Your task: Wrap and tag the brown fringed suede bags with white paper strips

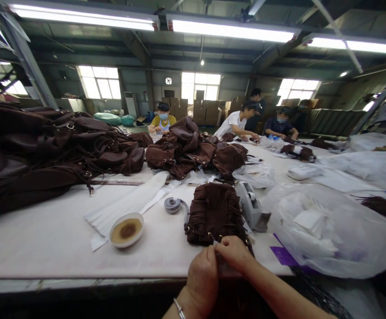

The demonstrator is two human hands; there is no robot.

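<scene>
At the near edge of the surface (56,239), the left hand (203,279) and the right hand (234,253) met at the near end of a brown fringed bag (214,212). The fingers of both hands were pinched on a small pale piece at the bag's near edge; what it was could not be told. A tape dispenser (253,208) stood just beside the bag on its right, a grey strap roll (173,204) on its left, and a small dish of brown paste (126,230) farther left. A clear plastic bag (329,230) lay toward the right edge. Piled brown bags (46,150) covered the far left corner.
</scene>
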